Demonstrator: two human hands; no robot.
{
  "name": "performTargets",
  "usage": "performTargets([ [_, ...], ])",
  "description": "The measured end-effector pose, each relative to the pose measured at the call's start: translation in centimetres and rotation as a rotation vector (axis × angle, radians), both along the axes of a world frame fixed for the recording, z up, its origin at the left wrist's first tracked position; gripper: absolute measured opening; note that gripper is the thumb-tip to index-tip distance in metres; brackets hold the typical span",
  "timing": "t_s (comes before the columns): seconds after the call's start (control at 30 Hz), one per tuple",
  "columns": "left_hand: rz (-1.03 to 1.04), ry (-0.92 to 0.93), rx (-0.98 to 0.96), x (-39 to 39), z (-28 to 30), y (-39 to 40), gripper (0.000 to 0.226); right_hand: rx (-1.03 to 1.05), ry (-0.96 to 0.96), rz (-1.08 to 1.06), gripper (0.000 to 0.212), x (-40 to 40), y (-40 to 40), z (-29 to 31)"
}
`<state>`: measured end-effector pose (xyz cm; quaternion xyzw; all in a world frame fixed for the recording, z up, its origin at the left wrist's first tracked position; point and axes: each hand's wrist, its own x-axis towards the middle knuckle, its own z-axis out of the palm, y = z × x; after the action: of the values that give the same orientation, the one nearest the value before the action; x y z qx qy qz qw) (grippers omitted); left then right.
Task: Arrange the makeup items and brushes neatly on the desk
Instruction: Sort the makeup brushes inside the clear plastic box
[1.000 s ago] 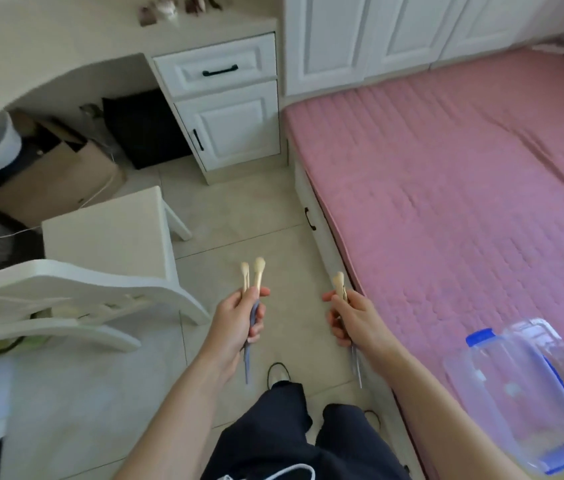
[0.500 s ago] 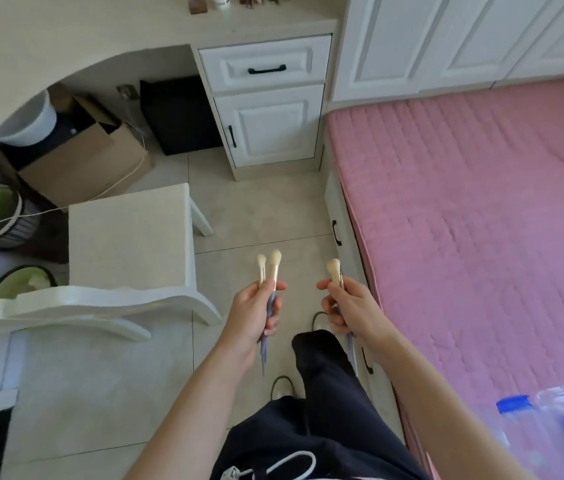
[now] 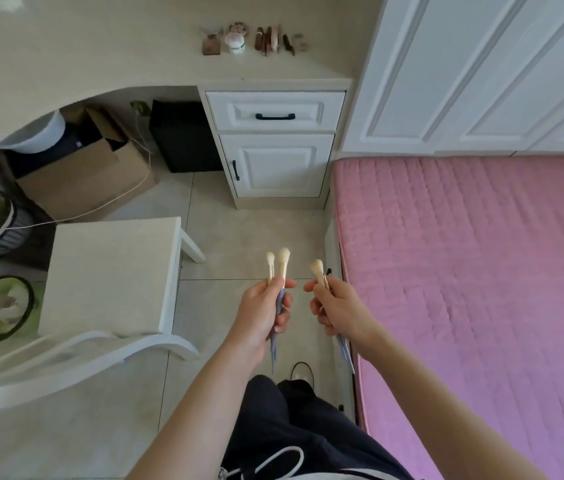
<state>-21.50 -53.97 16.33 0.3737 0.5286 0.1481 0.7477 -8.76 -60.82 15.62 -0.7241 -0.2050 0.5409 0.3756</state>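
- At twelve o'clock, the cream curved-front bench [image 3: 107, 64] carries a row of small makeup items [image 3: 252, 39] at its back edge, likely the spot being tidied.
- At three o'clock lies the pink quilted bed [image 3: 464, 271].
- Left hand [image 3: 262, 315] grip closed round two cream-tipped, blue-handled brushes [image 3: 278, 271], bristles up, kept off the floor.
- Right hand [image 3: 341, 311] grip closed round a similar cream-tipped brush [image 3: 318, 270], probably for carrying.

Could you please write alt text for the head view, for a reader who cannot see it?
A person's left hand grips two cream-bristled makeup brushes and the right hand grips one similar brush, held upright above a tiled floor. Ahead, small makeup items stand on a cream desk; a pink quilted bed lies right.
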Motion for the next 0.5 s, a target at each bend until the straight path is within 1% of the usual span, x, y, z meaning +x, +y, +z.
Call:
performTargets([
  [0.27,0.028,0.043,-0.030,3.2,-1.2,6.5,0.030,-0.023,0.030,0.037,0.021,4.1,6.5,-0.5],
  [0.5,0.027,0.068,-0.032,6.2,-1.7,16.5,0.031,-0.019,0.015,0.018,0.020,7.1,15.7,-0.9],
])
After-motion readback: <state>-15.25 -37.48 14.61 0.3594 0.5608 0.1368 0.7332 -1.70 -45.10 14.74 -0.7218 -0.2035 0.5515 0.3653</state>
